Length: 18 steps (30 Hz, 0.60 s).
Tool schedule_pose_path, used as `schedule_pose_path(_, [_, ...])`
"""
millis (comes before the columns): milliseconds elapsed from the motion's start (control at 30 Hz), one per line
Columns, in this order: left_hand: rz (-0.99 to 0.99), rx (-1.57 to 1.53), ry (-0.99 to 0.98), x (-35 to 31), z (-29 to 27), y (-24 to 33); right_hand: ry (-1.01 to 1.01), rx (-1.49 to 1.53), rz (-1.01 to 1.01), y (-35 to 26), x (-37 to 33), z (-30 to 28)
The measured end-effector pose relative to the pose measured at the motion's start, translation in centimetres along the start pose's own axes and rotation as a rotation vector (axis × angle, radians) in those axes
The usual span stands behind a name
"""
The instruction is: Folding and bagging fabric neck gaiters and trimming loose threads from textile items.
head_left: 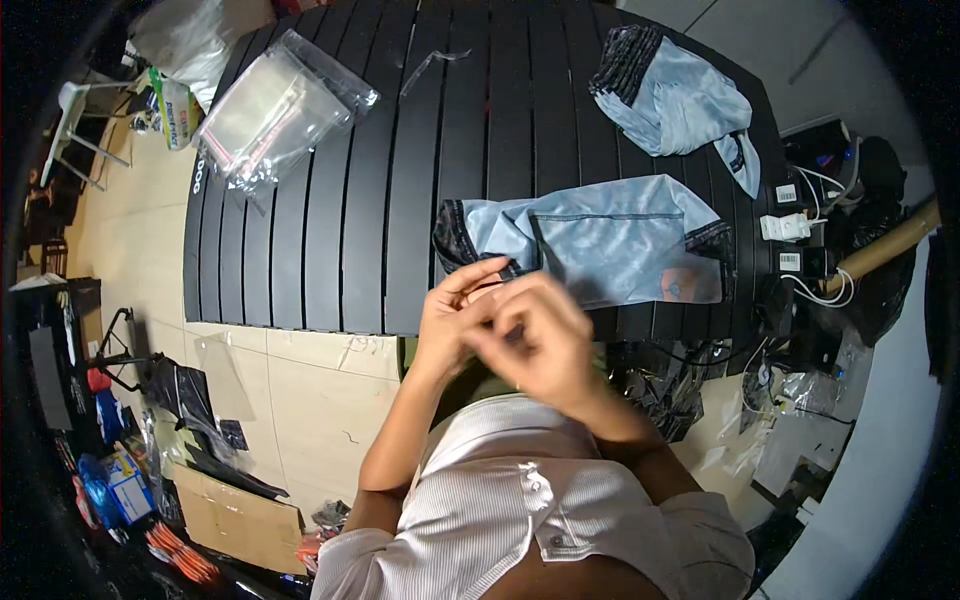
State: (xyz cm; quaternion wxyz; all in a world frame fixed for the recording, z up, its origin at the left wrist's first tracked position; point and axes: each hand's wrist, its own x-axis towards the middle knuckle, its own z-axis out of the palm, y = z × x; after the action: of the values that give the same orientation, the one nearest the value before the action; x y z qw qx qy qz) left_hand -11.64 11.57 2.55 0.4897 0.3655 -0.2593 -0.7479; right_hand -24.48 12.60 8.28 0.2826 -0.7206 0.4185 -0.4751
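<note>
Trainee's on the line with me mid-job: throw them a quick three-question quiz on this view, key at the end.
1. True or false: the left hand looks more blurred than the right hand.
2. Fill in: the near garment and far garment are both pale ____ with dark trim.
3. The clear bags lie on the table at its: A far left; B far right; C near right.

Key: 1 false; 2 blue; 3 A.

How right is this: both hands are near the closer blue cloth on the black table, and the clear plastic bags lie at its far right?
Not quite: the head view shows the clear plastic bags at the far left of the black table, not right. The left hand and right hand are near the closer blue cloth, as noted.
</note>
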Motion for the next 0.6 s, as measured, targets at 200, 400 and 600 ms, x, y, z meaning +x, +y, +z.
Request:
schedule_pose_path(200, [0.220, 0.434, 0.025, 0.5, 1.6, 0.7, 0.083, -0.284, 0.294, 1.6, -1.4, -1.7])
schedule_pose_path(400, [0.670, 1.145, 0.025, 0.4, 2.4, 2.7, 0.054, 0.082, 0.579, 3.0, -2.0, -3.1])
schedule_pose_path(600, [0.399, 0.918, -0.162, 1.4, 1.4, 3.9, -0.040, 0.587, 0.730, 3.2, -1.0, -4.6])
